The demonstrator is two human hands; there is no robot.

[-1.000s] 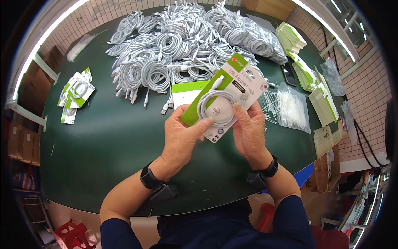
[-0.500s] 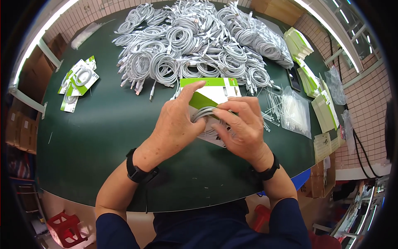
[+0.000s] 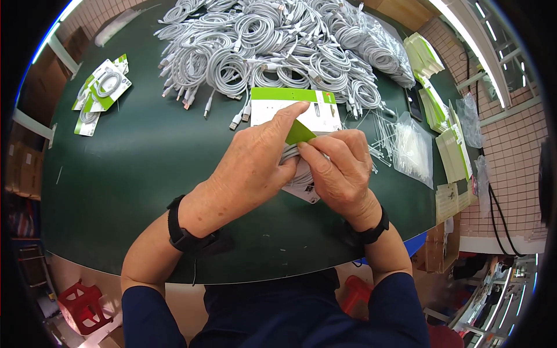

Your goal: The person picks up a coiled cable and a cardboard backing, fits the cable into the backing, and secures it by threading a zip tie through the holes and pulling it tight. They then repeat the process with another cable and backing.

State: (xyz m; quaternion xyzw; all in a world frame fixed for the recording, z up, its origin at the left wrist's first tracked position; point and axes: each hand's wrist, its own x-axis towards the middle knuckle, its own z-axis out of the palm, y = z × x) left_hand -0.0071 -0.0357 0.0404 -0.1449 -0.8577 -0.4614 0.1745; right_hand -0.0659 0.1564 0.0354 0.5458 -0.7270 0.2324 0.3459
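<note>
A coiled grey cable (image 3: pixel 300 174) is between my two hands, against a green and white packaging card (image 3: pixel 299 133). My left hand (image 3: pixel 246 159) is closed round the card and coil from the left, its index finger stretched along the far side. My right hand (image 3: pixel 343 169) pinches at the coil's upper part by the card's edge, thumb and fingertips together. What exactly sits in that pinch is hidden. Just beyond my hands lie more green-topped white cards (image 3: pixel 268 108) on the dark green table (image 3: pixel 145 191).
A big heap of coiled grey cables (image 3: pixel 252 35) covers the far middle. Finished-looking carded cables (image 3: pixel 108 84) lie at left. On the right are loose white cable ties (image 3: pixel 380 136), a bag of ties (image 3: pixel 413 151), a phone (image 3: pixel 413 103) and stacks of cards (image 3: pixel 452 152).
My right fingertips have moved left and closed into a tighter pinch near my left thumb. Less of the held card's green part shows. The whole view has shifted slightly.
</note>
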